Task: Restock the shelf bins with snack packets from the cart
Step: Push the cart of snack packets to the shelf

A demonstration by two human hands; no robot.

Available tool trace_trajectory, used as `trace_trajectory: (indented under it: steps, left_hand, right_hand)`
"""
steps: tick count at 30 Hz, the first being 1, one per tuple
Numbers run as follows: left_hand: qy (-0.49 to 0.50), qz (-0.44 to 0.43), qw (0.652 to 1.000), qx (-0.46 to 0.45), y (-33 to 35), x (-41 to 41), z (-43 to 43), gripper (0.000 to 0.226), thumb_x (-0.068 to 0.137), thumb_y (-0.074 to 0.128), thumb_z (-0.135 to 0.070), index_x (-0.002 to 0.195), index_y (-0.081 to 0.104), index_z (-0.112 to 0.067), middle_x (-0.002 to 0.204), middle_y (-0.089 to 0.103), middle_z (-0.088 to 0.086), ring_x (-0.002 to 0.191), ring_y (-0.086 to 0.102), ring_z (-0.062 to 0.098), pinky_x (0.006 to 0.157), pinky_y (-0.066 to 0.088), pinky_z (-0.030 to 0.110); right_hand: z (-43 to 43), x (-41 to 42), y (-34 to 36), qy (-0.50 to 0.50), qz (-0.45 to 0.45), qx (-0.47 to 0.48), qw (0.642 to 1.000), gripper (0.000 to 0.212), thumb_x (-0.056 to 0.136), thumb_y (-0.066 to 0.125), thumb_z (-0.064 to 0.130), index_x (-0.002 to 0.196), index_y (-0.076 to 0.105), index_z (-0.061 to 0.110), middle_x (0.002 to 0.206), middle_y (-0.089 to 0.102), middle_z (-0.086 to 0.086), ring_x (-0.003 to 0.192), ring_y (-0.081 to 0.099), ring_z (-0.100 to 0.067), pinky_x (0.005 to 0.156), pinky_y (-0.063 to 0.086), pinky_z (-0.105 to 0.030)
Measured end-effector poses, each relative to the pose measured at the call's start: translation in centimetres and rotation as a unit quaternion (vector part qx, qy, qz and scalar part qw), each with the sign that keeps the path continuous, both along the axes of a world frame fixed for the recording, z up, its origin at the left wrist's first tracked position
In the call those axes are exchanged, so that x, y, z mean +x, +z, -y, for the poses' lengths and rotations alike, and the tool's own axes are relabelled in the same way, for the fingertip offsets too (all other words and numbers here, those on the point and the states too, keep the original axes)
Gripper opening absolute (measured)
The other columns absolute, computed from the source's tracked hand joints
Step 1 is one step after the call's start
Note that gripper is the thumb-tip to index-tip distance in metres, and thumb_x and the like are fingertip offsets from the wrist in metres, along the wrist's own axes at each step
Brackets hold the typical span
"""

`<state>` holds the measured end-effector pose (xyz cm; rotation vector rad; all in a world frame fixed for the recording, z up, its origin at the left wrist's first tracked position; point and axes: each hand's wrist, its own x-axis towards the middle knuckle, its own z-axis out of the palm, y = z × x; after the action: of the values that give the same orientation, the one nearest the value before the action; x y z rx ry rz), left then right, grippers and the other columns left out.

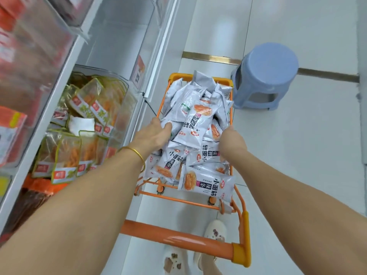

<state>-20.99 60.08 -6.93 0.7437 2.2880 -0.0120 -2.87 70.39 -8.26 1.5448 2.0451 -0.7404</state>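
An orange wire cart stands in front of me, heaped with white snack packets printed with an orange snack picture. My left hand, a gold bangle on its wrist, digs into the left side of the heap, thumb and fingers curled round packets. My right hand grips the heap from the right, its fingertips buried among the packets. A clear shelf bin on the left holds green-edged packets of orange snacks.
A blue plastic stool stands on the floor just right of the cart's far end. The white shelf unit runs along the left, with an empty-looking clear bin higher up. My feet stand behind the cart handle.
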Motion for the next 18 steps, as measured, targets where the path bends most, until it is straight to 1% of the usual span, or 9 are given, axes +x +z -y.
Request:
trace_trajectory:
  steps: [2,4,6,8,11,14,16,18]
  left_hand:
    - [0.014,0.005,1.0,0.003,0.3,-0.6,-2.3,0.062,0.089,0.025,-0.048,0.142,0.019,-0.018,0.113,0.055,0.021,0.092,0.052,0.037,0.072,0.039,0.038]
    - [0.023,0.014,1.0,0.008,0.5,-1.3,-4.6,0.06,0.091,0.026,-0.047,0.142,0.019,-0.016,0.115,0.054,0.02,0.094,0.052,0.036,0.075,0.04,0.038]
    - [0.024,0.012,1.0,0.009,0.7,-2.3,-6.9,0.06,0.091,0.025,-0.047,0.142,0.019,-0.015,0.114,0.055,0.02,0.093,0.053,0.035,0.075,0.041,0.038]
    - [0.018,0.012,1.0,0.008,0.5,-3.5,-9.2,0.06,0.091,0.025,-0.048,0.141,0.019,-0.015,0.111,0.057,0.019,0.088,0.053,0.034,0.071,0.041,0.037]
    - [0.014,0.009,1.0,0.008,0.2,-5.5,-12.5,0.059,0.09,0.024,-0.049,0.14,0.019,-0.017,0.106,0.059,0.019,0.089,0.056,0.036,0.07,0.041,0.037]
    - [0.001,0.001,1.0,0.011,-0.2,-7.7,-16.1,0.06,0.09,0.023,-0.051,0.141,0.018,-0.02,0.108,0.06,0.019,0.09,0.058,0.037,0.07,0.044,0.037]
    - [-0.004,-0.001,1.0,0.009,-0.4,-9.1,-18.7,0.06,0.091,0.022,-0.051,0.142,0.017,-0.018,0.111,0.06,0.019,0.093,0.059,0.037,0.073,0.045,0.038]
    - [-0.004,-0.01,1.0,0.007,-0.4,-10.3,-21.3,0.061,0.092,0.022,-0.051,0.142,0.017,-0.016,0.115,0.058,0.02,0.096,0.058,0.037,0.072,0.042,0.038]
  right_hand:
    - [-2.5,-0.9,0.0,0.009,0.0,0.002,1.0,0.068,0.088,0.046,-0.007,0.145,0.01,-0.009,0.134,0.047,-0.022,0.122,0.05,-0.035,0.095,0.044,-0.038]
    - [-5.1,-1.7,0.0,0.027,0.006,0.009,1.0,0.062,0.089,0.045,-0.006,0.143,0.016,-0.009,0.132,0.049,-0.021,0.12,0.051,-0.033,0.094,0.044,-0.036]
    - [-7.5,-2.7,0.1,0.032,0.008,0.01,0.999,0.059,0.09,0.044,-0.006,0.143,0.019,-0.008,0.132,0.049,-0.021,0.12,0.051,-0.033,0.094,0.044,-0.036]
    - [-9.8,-3.9,0.2,0.027,0.007,0.01,1.0,0.062,0.09,0.042,-0.006,0.145,0.014,-0.007,0.134,0.048,-0.021,0.122,0.049,-0.034,0.096,0.042,-0.037]
    - [-13.1,-6.0,0.5,0.028,0.012,0.008,1.0,0.066,0.091,0.039,-0.008,0.147,0.005,-0.007,0.138,0.045,-0.021,0.125,0.047,-0.034,0.098,0.041,-0.037]
    - [-16.6,-8.0,0.5,0.039,0.015,0.015,0.999,0.068,0.09,0.039,-0.01,0.147,0.001,-0.008,0.136,0.046,-0.022,0.122,0.049,-0.034,0.095,0.043,-0.037]
    - [-19.1,-9.3,0.5,0.044,0.015,0.02,0.999,0.069,0.09,0.04,-0.01,0.147,0.001,-0.008,0.136,0.046,-0.022,0.122,0.05,-0.034,0.094,0.044,-0.037]
    - [-21.6,-10.5,0.7,0.05,0.015,0.017,0.998,0.07,0.089,0.04,-0.011,0.147,0.001,-0.008,0.136,0.046,-0.022,0.122,0.05,-0.034,0.093,0.044,-0.036]
